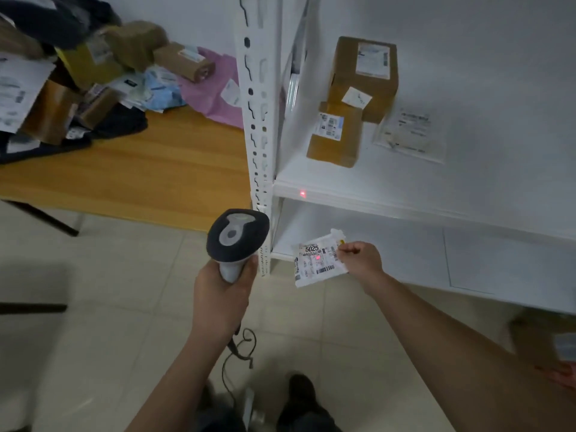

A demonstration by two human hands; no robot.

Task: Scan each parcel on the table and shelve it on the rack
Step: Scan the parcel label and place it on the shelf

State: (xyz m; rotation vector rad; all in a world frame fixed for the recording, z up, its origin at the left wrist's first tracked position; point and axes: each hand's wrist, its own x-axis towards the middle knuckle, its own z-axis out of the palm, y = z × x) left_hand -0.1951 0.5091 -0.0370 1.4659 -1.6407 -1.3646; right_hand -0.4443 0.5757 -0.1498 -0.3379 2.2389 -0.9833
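My left hand point(223, 293) grips the handle of a black and grey barcode scanner point(237, 236), head pointing away from me. My right hand point(361, 258) pinches the right edge of a small white parcel point(318, 260) with a label reading 5025; a red scanner dot lies on that label. The parcel hangs in front of the lower shelf of the white rack point(405, 201). A second red dot shows on the upper shelf's front edge. A heap of parcels point(93, 76) lies on the wooden table point(149, 182) at the left.
On the upper shelf lie two brown boxes point(363, 76) point(335, 135) and a flat clear bag point(411, 132). A pink bag point(215, 88) lies by the rack post point(257, 120). The scanner cable point(240, 347) hangs to the tiled floor. A brown box point(545, 341) sits at the lower right.
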